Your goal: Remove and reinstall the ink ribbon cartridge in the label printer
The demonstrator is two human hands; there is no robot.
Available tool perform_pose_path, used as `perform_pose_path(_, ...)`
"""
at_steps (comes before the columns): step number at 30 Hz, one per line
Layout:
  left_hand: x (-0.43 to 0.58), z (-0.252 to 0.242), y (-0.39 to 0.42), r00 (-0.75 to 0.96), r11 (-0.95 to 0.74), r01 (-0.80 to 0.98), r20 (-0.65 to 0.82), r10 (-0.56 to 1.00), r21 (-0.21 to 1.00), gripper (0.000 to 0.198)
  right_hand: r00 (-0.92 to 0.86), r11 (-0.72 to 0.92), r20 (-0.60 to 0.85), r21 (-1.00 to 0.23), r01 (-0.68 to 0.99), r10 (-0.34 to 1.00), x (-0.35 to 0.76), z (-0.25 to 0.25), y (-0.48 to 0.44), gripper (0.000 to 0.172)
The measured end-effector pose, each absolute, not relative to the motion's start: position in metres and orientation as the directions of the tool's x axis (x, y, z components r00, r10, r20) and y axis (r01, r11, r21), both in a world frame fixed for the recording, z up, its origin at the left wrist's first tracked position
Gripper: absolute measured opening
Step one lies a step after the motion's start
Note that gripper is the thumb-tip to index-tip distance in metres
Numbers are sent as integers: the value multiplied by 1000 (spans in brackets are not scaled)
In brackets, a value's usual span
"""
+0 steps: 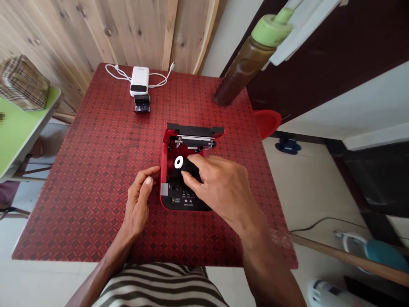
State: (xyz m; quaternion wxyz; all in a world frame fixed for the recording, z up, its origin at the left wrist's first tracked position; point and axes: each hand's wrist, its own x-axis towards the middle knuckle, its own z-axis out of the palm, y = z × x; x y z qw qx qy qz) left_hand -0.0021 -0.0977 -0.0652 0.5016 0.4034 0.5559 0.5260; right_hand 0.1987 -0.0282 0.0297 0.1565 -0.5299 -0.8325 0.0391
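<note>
A red and black machine [163, 170], perhaps a small printer, stands on the table with its lid [194, 130] raised at the back. My right hand [220, 183] pinches a black roll with a white core [179, 162] between thumb and fingers, over the machine's open bay. That hand covers the roll's right end and much of the machine's right side. Beside the machine's left wall is my left hand [140, 196], holding nothing, its fingertips at the red edge and its thumb apart from the fingers.
The table [96, 170] has a red patterned cover. Toward the back left lie a white power bank [139, 79] with a cable [162, 81] and a small black shiny piece [142, 103]. A tall brown bottle [244, 64] with a green cap stands at the back right.
</note>
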Motion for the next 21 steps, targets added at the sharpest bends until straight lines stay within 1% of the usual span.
perform_pose_path(3,-3,-66,-99,-174,132,-66,-142,975,989,54,-310,464,379,-436,771,872,219,36,-44,3)
perform_pose_path(5,-3,-68,-99,-176,127,-66,-137,975,990,53,-199,420,408,-573,704,891,237,35,-54,8)
perform_pose_path(7,-3,-71,-99,-185,120,-69,-131,974,990,52,-51,303,359,-694,653,932,254,27,-64,13)
perform_pose_path(10,-4,-74,-98,-190,109,-64,-120,974,992,52,225,58,218,-827,559,950,269,1,-77,18)
perform_pose_path(11,-4,-74,-98,-186,104,-60,-114,976,993,52,325,-15,186,-850,527,927,270,-10,-81,20)
perform_pose_path(13,-5,-75,-97,-176,95,-48,-102,979,994,52,507,-126,169,-859,497,845,267,-32,-87,25)
perform_pose_path(15,-6,-75,-97,-173,91,-28,-95,980,995,52,607,-199,189,-835,513,772,259,-50,-94,29)
perform_pose_path(17,-7,-74,-97,-175,90,-5,-90,980,996,53,592,-216,218,-790,574,776,250,-64,-101,28)
perform_pose_path(19,-7,-74,-97,-182,89,14,-85,980,996,53,486,-169,240,-736,656,840,241,-73,-109,22)
perform_pose_path(21,-6,-74,-96,-185,87,26,-81,979,996,54,362,-91,245,-705,703,900,235,-78,-116,17)
